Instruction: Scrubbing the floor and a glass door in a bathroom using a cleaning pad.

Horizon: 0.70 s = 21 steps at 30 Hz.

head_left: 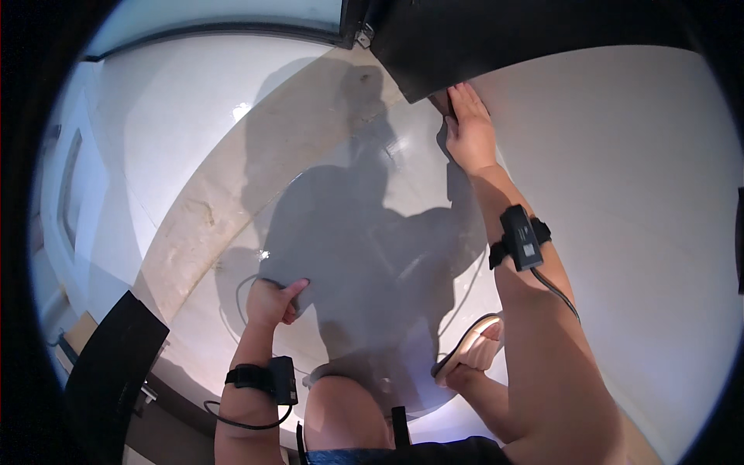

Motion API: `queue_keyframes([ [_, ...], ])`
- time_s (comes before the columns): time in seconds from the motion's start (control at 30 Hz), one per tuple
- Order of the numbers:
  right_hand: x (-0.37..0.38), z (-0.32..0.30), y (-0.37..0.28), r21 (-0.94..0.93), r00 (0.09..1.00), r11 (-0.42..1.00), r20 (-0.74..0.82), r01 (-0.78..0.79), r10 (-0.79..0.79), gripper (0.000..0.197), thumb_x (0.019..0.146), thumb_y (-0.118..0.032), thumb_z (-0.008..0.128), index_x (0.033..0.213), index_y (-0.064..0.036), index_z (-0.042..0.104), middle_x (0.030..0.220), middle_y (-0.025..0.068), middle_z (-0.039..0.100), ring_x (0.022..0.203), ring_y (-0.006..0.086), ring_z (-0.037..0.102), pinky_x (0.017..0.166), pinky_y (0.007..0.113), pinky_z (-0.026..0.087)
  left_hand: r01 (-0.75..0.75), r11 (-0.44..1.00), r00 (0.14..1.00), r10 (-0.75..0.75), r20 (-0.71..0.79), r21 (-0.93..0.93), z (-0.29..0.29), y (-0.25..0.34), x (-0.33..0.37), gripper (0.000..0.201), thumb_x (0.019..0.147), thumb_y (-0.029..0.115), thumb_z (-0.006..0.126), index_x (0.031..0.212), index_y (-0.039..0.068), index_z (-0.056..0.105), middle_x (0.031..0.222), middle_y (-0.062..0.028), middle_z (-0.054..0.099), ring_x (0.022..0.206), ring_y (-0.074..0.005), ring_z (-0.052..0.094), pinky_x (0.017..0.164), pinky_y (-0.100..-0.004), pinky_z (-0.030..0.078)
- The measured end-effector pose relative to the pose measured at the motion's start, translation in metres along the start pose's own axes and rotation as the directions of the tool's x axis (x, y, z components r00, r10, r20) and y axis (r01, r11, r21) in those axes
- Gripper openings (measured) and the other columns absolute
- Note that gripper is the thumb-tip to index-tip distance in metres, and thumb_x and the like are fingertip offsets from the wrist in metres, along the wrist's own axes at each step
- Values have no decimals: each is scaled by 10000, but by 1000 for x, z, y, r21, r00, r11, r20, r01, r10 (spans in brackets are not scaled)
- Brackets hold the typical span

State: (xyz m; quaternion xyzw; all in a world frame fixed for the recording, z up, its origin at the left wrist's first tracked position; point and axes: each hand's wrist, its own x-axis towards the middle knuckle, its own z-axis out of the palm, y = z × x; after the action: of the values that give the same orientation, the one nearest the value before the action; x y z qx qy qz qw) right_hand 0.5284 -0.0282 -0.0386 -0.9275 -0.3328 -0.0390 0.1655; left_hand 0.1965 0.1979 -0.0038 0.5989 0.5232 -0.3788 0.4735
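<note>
My right hand point(471, 136) reaches far forward along the pale wall at the right. Its fingers are stretched out, lying beside the lower corner of a black panel point(496, 46), and the thumb is apart from them. A dark brownish patch shows between thumb and fingers; I cannot tell whether it is a thing or a reflection. My left hand point(271, 301) hangs over the grey floor point(372, 256), with the thumb pointing right and the other fingers curled under. Whatever those fingers may hold is hidden. Each forearm carries a strapped black box point(521, 239) with a cable.
A curved beige stone sill point(205, 213) crosses the floor at the left, stained in places. A framed glass pane point(225, 15) stands at the far left, a black panel point(116, 380) at the near left. My sandalled foot point(477, 349) rests near the right wall point(620, 194). My shadow covers the floor's middle.
</note>
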Motion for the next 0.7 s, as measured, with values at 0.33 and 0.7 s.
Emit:
queue_keyframes([
  [0.33, -4, -1, -8, 73, 995, 992, 2, -100, 100, 494, 677, 65, 518, 1164, -14, 499, 1169, 177, 539, 1099, 352, 483, 941, 398, 388, -38, 999, 999, 38, 16, -9, 2, -2, 4, 424, 709, 319, 753, 615, -41, 549, 443, -98, 504, 331, -192, 508, 302, -307, 410],
  [0.7, 3, -14, -14, -39, 973, 979, 101, -203, 206, 531, 674, 17, 549, 1197, -16, 465, 1040, 197, 561, 1019, 355, 473, 873, 414, 393, -8, 999, 1000, 7, 17, 52, 3, -5, 5, 543, 686, 459, 731, 460, 8, 533, 404, -84, 502, 349, -172, 526, 353, -282, 426],
])
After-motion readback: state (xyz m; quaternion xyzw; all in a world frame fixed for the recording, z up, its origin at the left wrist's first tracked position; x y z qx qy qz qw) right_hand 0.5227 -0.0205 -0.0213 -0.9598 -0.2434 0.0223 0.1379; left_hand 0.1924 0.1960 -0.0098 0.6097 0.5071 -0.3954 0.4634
